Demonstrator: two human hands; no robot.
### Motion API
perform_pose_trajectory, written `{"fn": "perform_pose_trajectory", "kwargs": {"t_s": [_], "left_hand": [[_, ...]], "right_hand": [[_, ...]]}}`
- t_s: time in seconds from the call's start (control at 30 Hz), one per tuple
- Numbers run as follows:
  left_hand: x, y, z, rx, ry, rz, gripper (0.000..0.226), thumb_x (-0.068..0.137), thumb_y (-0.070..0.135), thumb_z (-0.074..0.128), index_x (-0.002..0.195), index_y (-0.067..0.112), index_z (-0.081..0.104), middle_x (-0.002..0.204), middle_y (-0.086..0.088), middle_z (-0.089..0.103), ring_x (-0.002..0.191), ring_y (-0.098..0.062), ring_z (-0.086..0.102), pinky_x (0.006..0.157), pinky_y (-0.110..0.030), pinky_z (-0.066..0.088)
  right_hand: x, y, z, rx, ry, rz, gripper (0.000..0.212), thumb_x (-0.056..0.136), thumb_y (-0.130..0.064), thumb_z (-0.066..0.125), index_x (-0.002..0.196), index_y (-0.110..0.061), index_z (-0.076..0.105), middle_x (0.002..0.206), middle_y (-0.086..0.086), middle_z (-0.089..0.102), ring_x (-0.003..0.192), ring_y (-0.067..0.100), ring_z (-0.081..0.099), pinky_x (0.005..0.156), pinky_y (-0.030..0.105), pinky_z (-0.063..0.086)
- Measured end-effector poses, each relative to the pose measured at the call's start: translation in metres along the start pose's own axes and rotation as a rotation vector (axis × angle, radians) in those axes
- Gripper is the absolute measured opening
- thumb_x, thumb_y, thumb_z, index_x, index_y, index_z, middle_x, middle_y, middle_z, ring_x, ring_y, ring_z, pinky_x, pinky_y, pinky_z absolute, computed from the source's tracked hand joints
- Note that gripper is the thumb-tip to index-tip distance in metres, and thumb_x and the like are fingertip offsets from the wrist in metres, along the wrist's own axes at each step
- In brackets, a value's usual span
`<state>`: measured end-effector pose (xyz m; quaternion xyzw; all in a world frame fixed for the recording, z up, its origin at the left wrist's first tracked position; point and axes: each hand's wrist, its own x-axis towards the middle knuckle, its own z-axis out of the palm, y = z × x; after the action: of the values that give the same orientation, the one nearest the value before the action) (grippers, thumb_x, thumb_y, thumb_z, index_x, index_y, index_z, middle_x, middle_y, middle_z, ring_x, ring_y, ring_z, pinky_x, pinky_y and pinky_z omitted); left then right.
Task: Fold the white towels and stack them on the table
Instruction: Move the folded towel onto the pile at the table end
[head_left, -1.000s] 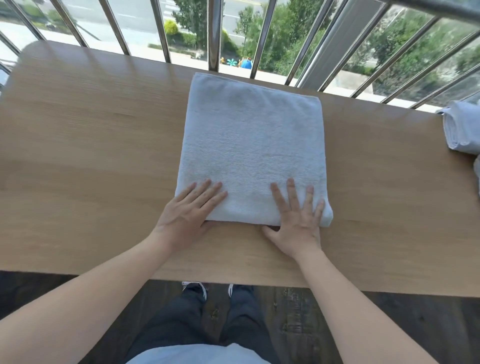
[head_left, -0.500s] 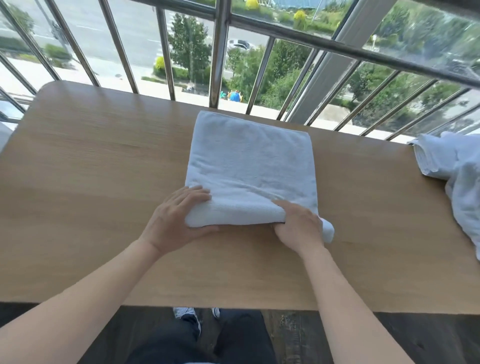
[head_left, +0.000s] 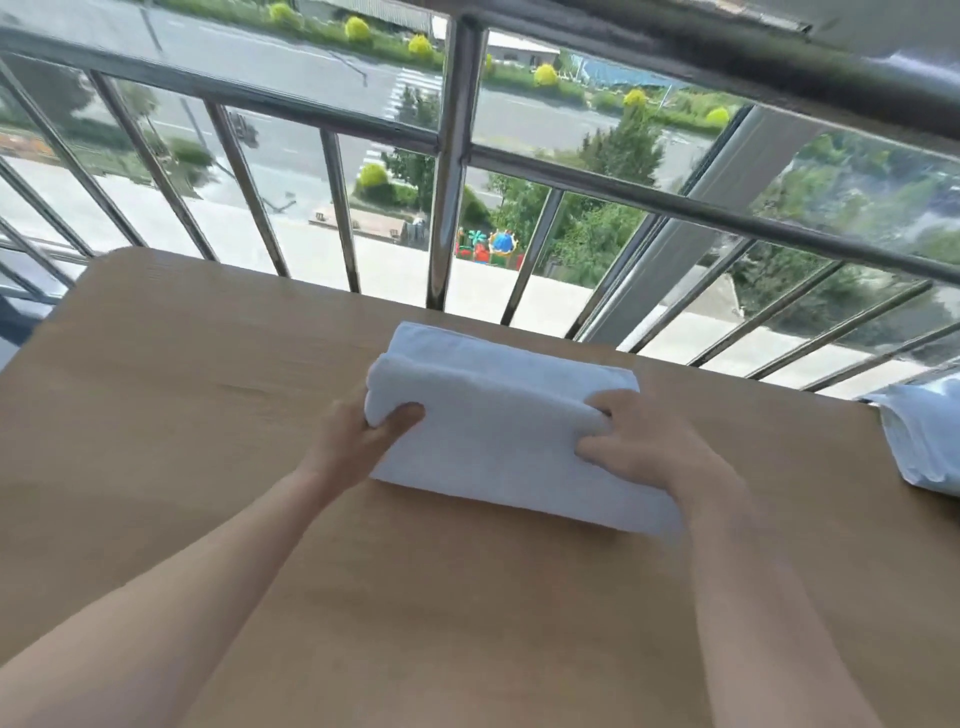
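Towel's place: the white towel lies on the desk, in the middle of its far half, close to the desk's far edge. We see it doubled over, with a thick rolled fold on the side toward that far edge.
Left hand: our left hand clamps the towel's left end, thumb on top and the other fingers tucked under out of sight.
Right hand: our right hand grips the right end, fingers curled into the cloth.
Handling: we judge it soft, light and limp. It will sag between two grips and a loose layer can slide, so nothing is fragile but edges drift.
Where to hold: we would take both ends of the fold together, pinching all layers at once.
Around: the loose towels sit at the desk's far right corner, well apart from the white towel.
In the way: the railing stands just beyond the desk's far edge. We think it leaves little room past the fold, while the desk's near half gives space to work.
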<state>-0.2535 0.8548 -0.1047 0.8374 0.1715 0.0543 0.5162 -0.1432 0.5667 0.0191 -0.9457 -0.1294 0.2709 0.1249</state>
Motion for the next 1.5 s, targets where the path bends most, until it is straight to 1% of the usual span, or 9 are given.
{"fn": "perform_pose_trajectory", "kwargs": {"t_s": [0.23, 0.37, 0.7, 0.8, 0.9, 1.03, 1.17, 1.33, 1.5], "left_hand": [[0.063, 0.014, 0.011, 0.083, 0.108, -0.216, 0.045, 0.068, 0.091, 0.041, 0.070, 0.051, 0.061, 0.064, 0.027, 0.063, 0.061, -0.002, 0.058, 0.056, -0.032, 0.036], [0.089, 0.010, 0.015, 0.277, 0.029, -0.386, 0.064, 0.077, 0.091, 0.040, 0.073, 0.031, 0.061, 0.074, 0.012, 0.062, 0.078, -0.019, 0.059, 0.059, -0.034, 0.037], [0.104, 0.011, 0.033, 0.554, 0.242, -0.363, 0.078, 0.068, 0.100, 0.032, 0.062, 0.025, 0.052, 0.059, 0.007, 0.057, 0.062, -0.019, 0.058, 0.055, -0.032, 0.038], [0.103, 0.017, 0.030, 0.731, 0.255, -0.315, 0.069, 0.078, 0.092, 0.031, 0.091, 0.028, 0.056, 0.079, 0.003, 0.062, 0.080, -0.028, 0.060, 0.069, -0.038, 0.043], [0.095, 0.034, 0.035, 0.660, 0.326, -0.068, 0.062, 0.091, 0.070, 0.043, 0.134, 0.027, 0.047, 0.135, 0.000, 0.055, 0.128, -0.027, 0.048, 0.101, -0.046, 0.038], [0.074, 0.062, 0.076, 0.704, 0.003, 0.178, 0.062, 0.096, 0.067, 0.030, 0.150, 0.037, 0.035, 0.163, 0.005, 0.030, 0.153, -0.016, 0.017, 0.120, -0.034, 0.010], [0.079, 0.058, 0.094, 0.871, -0.132, 0.135, 0.070, 0.093, 0.073, 0.013, 0.157, 0.045, 0.012, 0.169, 0.008, 0.003, 0.154, -0.015, -0.012, 0.125, -0.038, -0.006], [0.088, 0.049, 0.097, 0.892, -0.180, 0.131, 0.071, 0.093, 0.073, 0.007, 0.158, 0.045, 0.003, 0.169, 0.009, -0.006, 0.152, -0.012, -0.021, 0.122, -0.037, -0.016], [0.096, 0.051, 0.093, 0.897, -0.241, 0.104, 0.073, 0.089, 0.075, 0.000, 0.156, 0.047, -0.006, 0.168, 0.012, -0.012, 0.150, -0.010, -0.027, 0.122, -0.043, -0.016]], "right_hand": [[0.109, -0.007, -0.020, -0.200, 0.135, -0.087, 0.039, 0.072, -0.045, 0.055, 0.107, -0.027, 0.061, 0.101, 0.000, 0.065, 0.098, 0.026, 0.059, 0.077, 0.033, 0.037], [0.157, -0.003, 0.003, -0.274, 0.229, -0.133, 0.038, 0.078, -0.044, 0.047, 0.108, -0.026, 0.058, 0.102, 0.005, 0.071, 0.103, 0.028, 0.063, 0.092, 0.040, 0.033], [0.192, 0.023, 0.047, -0.113, 0.322, -0.070, 0.064, 0.088, -0.071, 0.020, 0.088, -0.023, 0.062, 0.093, 0.006, 0.070, 0.095, 0.029, 0.062, 0.080, 0.039, 0.037], [0.193, 0.023, 0.047, -0.113, 0.322, -0.026, 0.069, 0.088, -0.075, 0.020, 0.095, -0.024, 0.066, 0.096, 0.007, 0.071, 0.097, 0.029, 0.063, 0.079, 0.038, 0.033], [0.190, 0.021, 0.046, -0.118, 0.305, -0.015, 0.069, 0.091, -0.073, 0.021, 0.102, -0.023, 0.067, 0.098, 0.008, 0.072, 0.098, 0.029, 0.063, 0.083, 0.039, 0.036], [0.180, 0.012, 0.034, -0.110, 0.334, -0.037, 0.047, 0.099, -0.058, 0.034, 0.097, -0.019, 0.061, 0.099, 0.004, 0.068, 0.100, 0.028, 0.061, 0.089, 0.040, 0.035], [0.142, 0.006, 0.033, -0.020, 0.582, -0.165, 0.028, 0.097, -0.042, 0.046, 0.109, -0.023, 0.063, 0.104, -0.001, 0.065, 0.110, 0.026, 0.057, 0.099, 0.045, 0.031], [0.112, -0.005, 0.071, -0.218, 0.264, -0.152, 0.062, 0.097, -0.055, 0.009, 0.157, -0.039, 0.016, 0.166, -0.003, 0.018, 0.153, 0.034, 0.002, 0.119, 0.058, -0.008], [0.118, 0.003, 0.075, -0.195, 0.249, -0.115, 0.065, 0.097, -0.061, 0.008, 0.158, -0.041, 0.007, 0.169, -0.007, 0.005, 0.154, 0.031, -0.010, 0.119, 0.056, -0.015]]}}
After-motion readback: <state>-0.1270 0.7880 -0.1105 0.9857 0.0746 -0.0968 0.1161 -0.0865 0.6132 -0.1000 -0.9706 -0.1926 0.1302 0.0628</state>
